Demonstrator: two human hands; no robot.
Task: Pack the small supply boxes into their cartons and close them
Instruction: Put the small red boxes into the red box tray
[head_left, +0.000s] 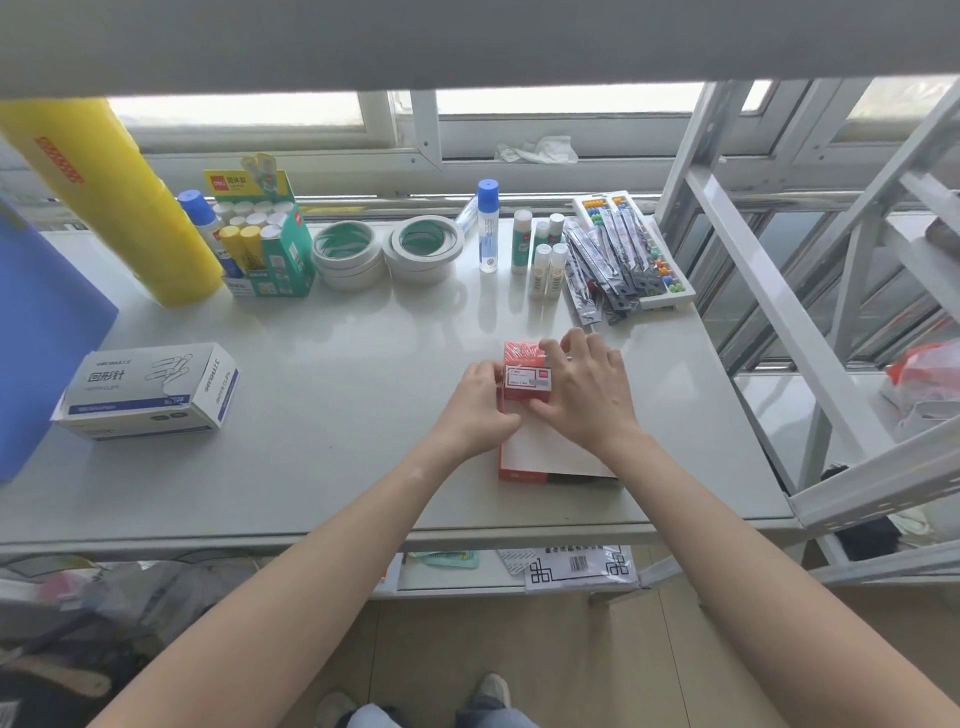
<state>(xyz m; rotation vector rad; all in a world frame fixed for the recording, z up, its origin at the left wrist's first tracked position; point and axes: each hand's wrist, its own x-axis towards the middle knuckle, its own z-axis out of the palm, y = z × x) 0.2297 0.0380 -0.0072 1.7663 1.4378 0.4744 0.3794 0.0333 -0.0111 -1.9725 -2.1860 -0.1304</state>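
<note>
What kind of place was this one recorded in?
Probably a stationery stockroom or packing bench: grey metal shelving rack, stacked white double-sided tape rolls, green glue-stick display carton, all on a pale worktable by windows.

Pale grey table (322, 467) beneath bright windows (566, 98) — white metal shelving (769, 291) at right, beige floor (519, 634) below.

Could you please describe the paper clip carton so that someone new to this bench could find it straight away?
Start at the tall yellow roll standing at the table's far left. Come toward the near edge from it, and the paper clip carton lies alone on its side. It is the only white and blue box, with paper clips drawn on top, while the red carton sits between both hands.
</note>
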